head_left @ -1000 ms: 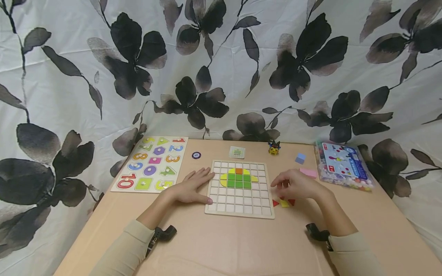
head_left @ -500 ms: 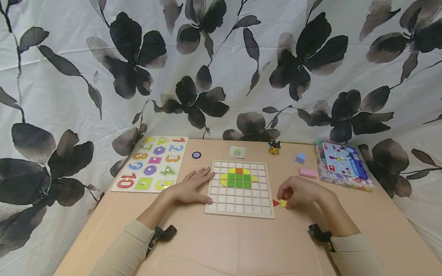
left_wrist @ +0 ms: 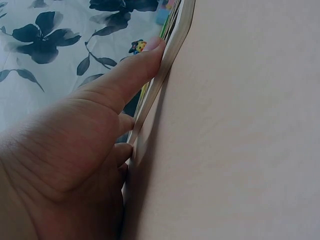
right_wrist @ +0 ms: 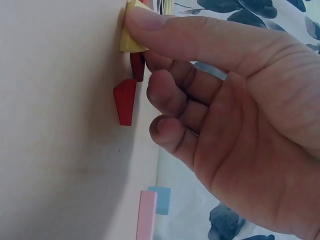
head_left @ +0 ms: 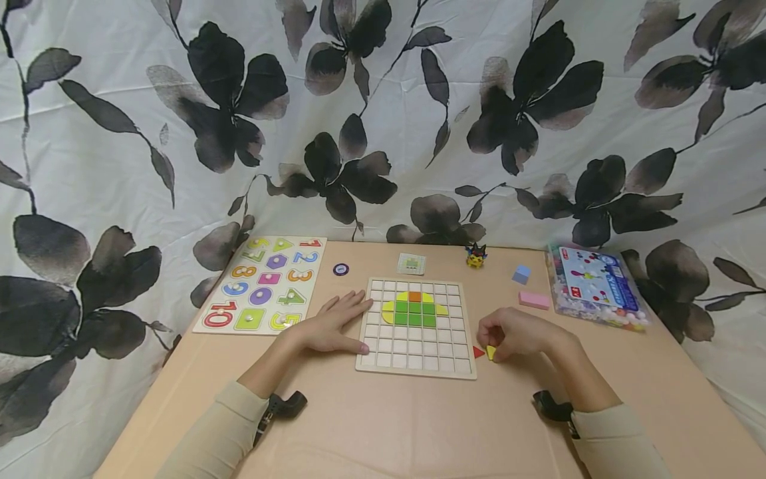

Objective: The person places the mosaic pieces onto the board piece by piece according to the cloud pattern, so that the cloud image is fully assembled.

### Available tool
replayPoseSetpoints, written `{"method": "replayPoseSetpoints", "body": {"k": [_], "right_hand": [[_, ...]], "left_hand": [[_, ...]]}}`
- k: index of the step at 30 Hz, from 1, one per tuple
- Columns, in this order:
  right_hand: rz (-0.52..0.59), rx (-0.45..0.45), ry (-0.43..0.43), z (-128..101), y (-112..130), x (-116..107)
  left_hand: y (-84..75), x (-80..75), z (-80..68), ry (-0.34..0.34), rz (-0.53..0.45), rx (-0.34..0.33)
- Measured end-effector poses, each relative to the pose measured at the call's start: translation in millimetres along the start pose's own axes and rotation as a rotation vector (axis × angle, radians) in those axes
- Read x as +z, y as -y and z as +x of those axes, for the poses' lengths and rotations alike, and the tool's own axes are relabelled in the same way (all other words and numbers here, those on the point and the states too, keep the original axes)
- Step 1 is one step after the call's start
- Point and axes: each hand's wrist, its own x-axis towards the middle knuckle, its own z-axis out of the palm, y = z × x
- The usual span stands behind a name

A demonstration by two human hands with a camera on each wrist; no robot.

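Note:
My left hand (head_left: 332, 326) lies with straight, spread fingers at the left edge of the white grid board (head_left: 413, 356), the thumb (left_wrist: 145, 57) touching its rim. Green, yellow and orange pieces fill some squares in the board's upper middle. Beside the board's right edge, my right hand (head_left: 520, 332) pinches a small yellow block (head_left: 491, 352), thumb pressed to it in the right wrist view and the other fingers curled. A red block (head_left: 478, 352) lies between the board and the yellow block. Another red block (right_wrist: 125, 102) shows on the table in the right wrist view.
A number puzzle board (head_left: 257, 286) lies to the left. Along the back are a round dark disc (head_left: 340, 269), a small pattern card (head_left: 411, 264) and a little figurine (head_left: 475, 257). Right of these sit a blue block (head_left: 520, 274), a pink block (head_left: 534, 301) and a bead-filled bag (head_left: 598, 286).
My right hand has moved from the board's right edge down to the loose pieces and taken hold of the yellow block, which is now turned. My left hand has not moved.

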Motion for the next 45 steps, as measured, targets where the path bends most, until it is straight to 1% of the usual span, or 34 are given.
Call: {"method": "replayPoseSetpoints", "body": {"k": [7, 12, 16, 22, 29, 37, 41, 45], "right_hand": [[0.038, -0.019, 0.001, 0, 1, 1], [0.085, 0.007, -0.028, -1, 3, 0], [0.124, 0.006, -0.072, -1, 6, 0], [0.137, -0.03, -0.171, 0, 8, 1], [0.125, -0.039, -0.232, 6, 7, 2], [0.173, -0.055, -0.304, 9, 10, 4], [0.181, -0.104, -0.316, 11, 10, 4], [0.206, -0.166, -0.305, 14, 9, 5]], "left_hand": [[0.0, -0.7, -0.5, -0.001, 0.003, 0.001], [-1.0, -1.4, -1.2, -0.004, -0.001, 0.004], [-1.9, -1.4, -1.7, -0.006, -0.005, 0.009], [-1.4, -0.9, -1.5, -0.006, -0.007, 0.01], [-2.5, -1.8, -2.0, 0.003, -0.009, 0.007], [-1.7, -2.1, -2.4, 0.001, -0.008, 0.006], [-1.3, -1.8, -2.1, 0.001, -0.005, 0.002], [-2.1, -2.4, -2.5, -0.004, -0.009, 0.005]]}}
